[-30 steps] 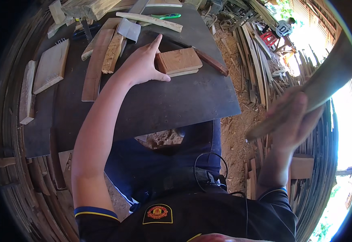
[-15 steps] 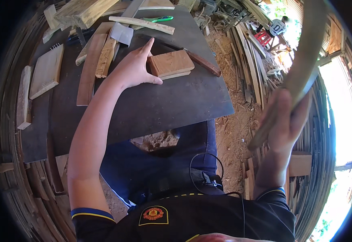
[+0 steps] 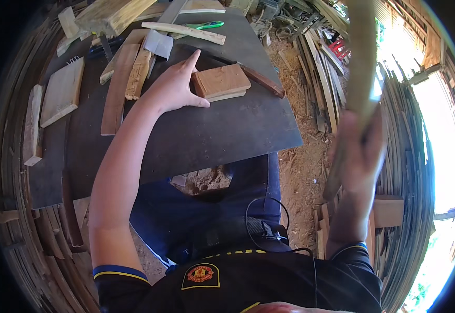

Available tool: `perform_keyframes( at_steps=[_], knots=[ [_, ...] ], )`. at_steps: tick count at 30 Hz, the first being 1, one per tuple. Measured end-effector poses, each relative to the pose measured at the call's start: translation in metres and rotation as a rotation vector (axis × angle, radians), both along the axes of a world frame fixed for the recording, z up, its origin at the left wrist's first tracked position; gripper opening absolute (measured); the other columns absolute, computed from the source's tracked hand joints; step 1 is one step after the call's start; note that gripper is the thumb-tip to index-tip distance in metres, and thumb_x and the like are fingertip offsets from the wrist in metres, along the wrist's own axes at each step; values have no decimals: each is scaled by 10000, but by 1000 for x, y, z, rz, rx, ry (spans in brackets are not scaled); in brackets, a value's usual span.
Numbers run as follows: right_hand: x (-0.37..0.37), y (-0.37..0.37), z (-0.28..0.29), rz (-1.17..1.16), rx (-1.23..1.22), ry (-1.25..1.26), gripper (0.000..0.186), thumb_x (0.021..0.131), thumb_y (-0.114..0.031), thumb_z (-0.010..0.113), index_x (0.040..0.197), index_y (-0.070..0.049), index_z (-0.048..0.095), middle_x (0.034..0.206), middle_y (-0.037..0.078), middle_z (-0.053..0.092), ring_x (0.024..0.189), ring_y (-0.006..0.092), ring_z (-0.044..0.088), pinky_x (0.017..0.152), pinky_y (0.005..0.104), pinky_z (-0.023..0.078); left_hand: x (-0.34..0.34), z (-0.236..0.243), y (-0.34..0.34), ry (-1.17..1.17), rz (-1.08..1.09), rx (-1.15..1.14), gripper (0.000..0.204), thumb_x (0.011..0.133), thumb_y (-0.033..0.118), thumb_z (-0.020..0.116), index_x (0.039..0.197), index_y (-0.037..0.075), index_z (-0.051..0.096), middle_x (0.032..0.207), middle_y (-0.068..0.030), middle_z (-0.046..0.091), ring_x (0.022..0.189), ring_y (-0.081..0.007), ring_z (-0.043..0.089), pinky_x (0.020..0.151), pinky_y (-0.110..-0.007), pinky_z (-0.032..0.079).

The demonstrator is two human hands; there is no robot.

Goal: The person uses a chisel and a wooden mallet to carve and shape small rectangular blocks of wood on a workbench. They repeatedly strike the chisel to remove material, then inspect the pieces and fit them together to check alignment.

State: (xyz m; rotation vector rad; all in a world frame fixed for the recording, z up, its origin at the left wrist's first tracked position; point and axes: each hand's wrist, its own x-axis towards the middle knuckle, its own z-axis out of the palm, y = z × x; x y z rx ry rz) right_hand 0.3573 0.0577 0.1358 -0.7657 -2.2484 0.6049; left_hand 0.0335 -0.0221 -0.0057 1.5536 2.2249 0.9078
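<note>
Wooden bar swung nearer upright, right hand gripping it, left hand wide around left end of wood block

Brown earthen floor: looked littered.
Long brown timber strips: lined the right side.
White daylight: shone behind them.

Left arm: stretched forward
Left hand: thumb and one finger spread wide
Right arm: held out sideways
Right hand: curled closed, blurry to me

Wdn block (smth), matt tabletop
</note>
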Motion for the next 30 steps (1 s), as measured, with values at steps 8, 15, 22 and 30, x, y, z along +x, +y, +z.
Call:
perform_keyframes(
  at_steps=[8,15,22,30],
  knots=[
    [-6,6,-70,101,-92,-740,467,1010,-339,630,1231,34,454,862,278,683,802,482,686,701,538,534,-4,-5,9,112,-47,74,1266,675,311,950,1640,27,181,1299,-174,633,1288,-339,569,1176,-398,411],
    [13,2,-4,-42,37,-141,366,1018,-288,661,1215,3,560,723,118,626,592,184,638,526,363,487,-2,-5,3,45,-27,40,1263,678,319,953,1638,26,187,1319,-171,633,1310,-331,563,1179,-429,410],
    [3,4,-70,85,37,-247,327,1047,-269,583,1160,25,495,763,173,636,625,280,663,558,388,513,6,2,5,22,7,17,1259,681,311,953,1647,63,184,1335,-162,624,1326,-327,548,1183,-430,406],
    [15,11,-21,12,-227,-302,283,1012,-182,640,1192,4,524,758,115,608,599,212,630,556,376,485,1,-4,3,43,-5,9,1316,644,367,970,1652,79,174,1330,-149,631,1345,-321,534,1182,-430,412]
  ],
)
